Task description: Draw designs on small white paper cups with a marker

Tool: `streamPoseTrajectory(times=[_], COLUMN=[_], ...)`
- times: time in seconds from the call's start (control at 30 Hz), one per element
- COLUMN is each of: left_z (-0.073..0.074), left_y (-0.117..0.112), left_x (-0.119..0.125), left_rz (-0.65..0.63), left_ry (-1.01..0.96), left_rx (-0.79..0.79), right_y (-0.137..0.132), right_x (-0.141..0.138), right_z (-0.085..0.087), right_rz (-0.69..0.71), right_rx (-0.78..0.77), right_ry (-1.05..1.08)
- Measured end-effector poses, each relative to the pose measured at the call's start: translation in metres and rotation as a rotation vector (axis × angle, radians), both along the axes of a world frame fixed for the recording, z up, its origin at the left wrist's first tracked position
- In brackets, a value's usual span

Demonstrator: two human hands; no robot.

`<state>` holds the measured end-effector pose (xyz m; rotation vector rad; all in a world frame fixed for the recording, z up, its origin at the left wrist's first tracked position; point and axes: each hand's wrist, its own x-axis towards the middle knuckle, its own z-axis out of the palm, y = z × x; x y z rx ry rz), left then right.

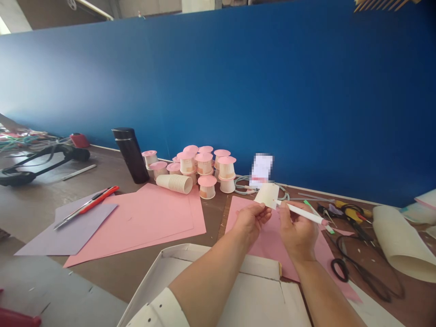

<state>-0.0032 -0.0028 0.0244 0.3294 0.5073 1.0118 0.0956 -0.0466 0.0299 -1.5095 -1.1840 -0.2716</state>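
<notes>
My left hand [251,222] is closed, its thumb and fingers pinching the lower edge of a plain cream paper cup [266,195]. In my right hand [299,234] is a white marker pen [303,213] with a pink end. The pen's tip points left and meets, or nearly meets, the cup's right side. Both hands are above a pink paper sheet [235,206]. Left of them stand several paper cups [207,190] topped with pink discs, some stacked on others. A nested row of bare cups [173,182] lies on its side in front of those.
A black bottle [132,159] stands near the blue partition [218,91]. Pink sheets [146,213], a lilac sheet [71,238] and a red utility knife [86,206] lie left. An open white box [252,299] is under my forearms. Cables and a cream roll [398,240] sit right.
</notes>
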Motion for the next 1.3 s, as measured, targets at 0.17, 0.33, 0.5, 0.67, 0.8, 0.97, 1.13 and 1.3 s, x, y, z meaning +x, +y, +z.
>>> streamPoseTrajectory(times=[0.17,0.33,0.5,0.67,0.8,0.97,1.13,1.3], left_z=[0.0006,0.0022,0.0002,0.0006,0.0014,-0.0028,-0.0036,0.0002], left_y=[0.0005,-0.0008,-0.0002,0.0004,-0.0002,0.0021,0.0035,0.0009], left_x=[-0.0003,-0.0011,-0.0008,-0.0008,-0.0008,-0.0004,-0.0008,-0.0009], left_rz=[-0.003,-0.013,-0.007,-0.004,-0.007,-0.002,-0.013,-0.005], left_ry=[0.003,0.003,0.002,0.0,0.003,-0.015,-0.03,0.0], left_rx=[0.001,0.009,0.005,0.007,-0.007,-0.035,-0.025,-0.021], right_y=[0.0007,0.0019,0.0021,0.0022,0.0015,0.001,0.0015,0.0016], right_x=[0.001,0.0016,0.0018,0.0018,0.002,0.0014,0.0021,0.0028], right_z=[-0.0022,-0.0047,-0.0036,-0.0042,-0.0033,0.0003,-0.0015,-0.0045], right_rz=[0.009,-0.018,0.012,0.019,0.027,-0.009,0.022,0.062], right_rx=[-0.039,-0.051,-0.071,-0.064,-0.068,0.046,0.014,-0.055], right_ry=[-0.003,-0.059,-0.059,-0.063,-0.071,-0.071,-0.069,-0.068])
